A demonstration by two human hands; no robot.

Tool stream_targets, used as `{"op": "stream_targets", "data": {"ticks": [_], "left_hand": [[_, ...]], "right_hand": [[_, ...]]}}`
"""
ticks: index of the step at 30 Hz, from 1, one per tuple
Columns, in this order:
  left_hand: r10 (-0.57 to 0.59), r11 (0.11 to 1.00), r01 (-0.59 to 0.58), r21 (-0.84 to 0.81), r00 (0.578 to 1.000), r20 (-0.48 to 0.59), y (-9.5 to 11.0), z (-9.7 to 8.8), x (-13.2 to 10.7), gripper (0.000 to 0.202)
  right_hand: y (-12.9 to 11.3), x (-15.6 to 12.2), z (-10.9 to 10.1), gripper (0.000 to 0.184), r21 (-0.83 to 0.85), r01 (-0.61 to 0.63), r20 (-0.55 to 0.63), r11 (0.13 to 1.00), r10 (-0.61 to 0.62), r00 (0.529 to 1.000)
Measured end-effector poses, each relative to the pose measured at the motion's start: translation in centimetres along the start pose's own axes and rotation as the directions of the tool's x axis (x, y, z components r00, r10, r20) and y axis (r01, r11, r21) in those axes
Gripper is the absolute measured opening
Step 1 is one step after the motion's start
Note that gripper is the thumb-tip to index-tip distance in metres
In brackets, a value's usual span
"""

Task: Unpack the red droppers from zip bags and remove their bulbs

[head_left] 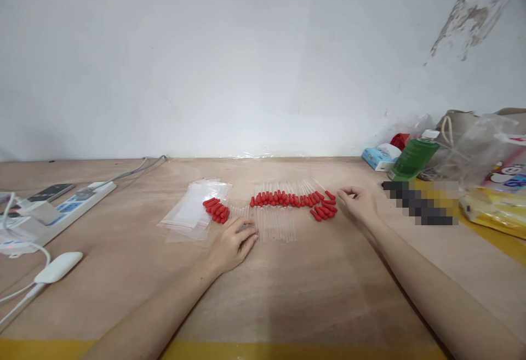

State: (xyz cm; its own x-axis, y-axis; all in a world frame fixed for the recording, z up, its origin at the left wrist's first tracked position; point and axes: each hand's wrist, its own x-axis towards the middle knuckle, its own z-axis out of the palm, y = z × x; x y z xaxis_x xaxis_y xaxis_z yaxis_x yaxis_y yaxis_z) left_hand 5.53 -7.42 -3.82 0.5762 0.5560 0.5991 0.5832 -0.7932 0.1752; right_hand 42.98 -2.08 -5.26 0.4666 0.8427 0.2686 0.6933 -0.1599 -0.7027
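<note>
- In the head view, a row of droppers [283,199] lies just past the middle of the tabletop [320,289], toward the far edge; each pairs a matte red bulb with a thin, clear tube.
- Their bulbs face the near edge and their tubes point at the far edge, long axes mostly running near to far; those at the row's right end fan out, tips angled toward the far left corner.
- Bare glass tubes [279,224], transparent and shiny, lie side by side on the near side of the row, also running near to far.
- Loose red bulbs [324,210] cluster at the row's right end, lying at a slant.
- More red bulbs [216,210] sit stacked on clear plastic bags [184,209], toward the left edge.
- The left hand [236,241] rests with curled fingers beside the bare tubes; whether it grips one I cannot tell.
- The right hand [358,202] has thumb and fingertips drawn together near the right-hand bulbs; whether anything is pinched there I cannot tell.
</note>
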Motion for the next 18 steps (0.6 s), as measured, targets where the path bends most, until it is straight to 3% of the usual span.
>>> {"op": "stream_targets", "data": {"ticks": [5, 10, 15, 18], "left_hand": [[0.004, 0.999, -0.004, 0.038, 1.000, -0.011, 0.1, -0.2, 0.0, 0.015], [-0.061, 0.989, 0.080, 0.127, 0.987, -0.148, -0.2, -0.6, -0.1, 0.008], [-0.107, 0.981, 0.145, 0.131, 0.959, -0.264, -0.7, -0.8, -0.1, 0.018], [-0.092, 0.977, 0.147, 0.154, 0.943, -0.321, -0.6, -1.0, 0.0, 0.026]], "right_hand": [[-1.2, 2.2, 0.6, 0.036, -0.086, -0.076, 0.119, 0.993, 0.086, 0.989], [-2.8, 2.9, 1.1, 0.021, -0.109, -0.079, 0.129, 0.991, 0.092, 0.987], [-4.8, 2.2, 0.4, 0.019, -0.072, -0.033, 0.024, 0.997, 0.034, 0.999], [-6.4, -1.0, 0.1, 0.021, 0.003, 0.137, -0.008, 0.991, -0.137, 0.991]]}}
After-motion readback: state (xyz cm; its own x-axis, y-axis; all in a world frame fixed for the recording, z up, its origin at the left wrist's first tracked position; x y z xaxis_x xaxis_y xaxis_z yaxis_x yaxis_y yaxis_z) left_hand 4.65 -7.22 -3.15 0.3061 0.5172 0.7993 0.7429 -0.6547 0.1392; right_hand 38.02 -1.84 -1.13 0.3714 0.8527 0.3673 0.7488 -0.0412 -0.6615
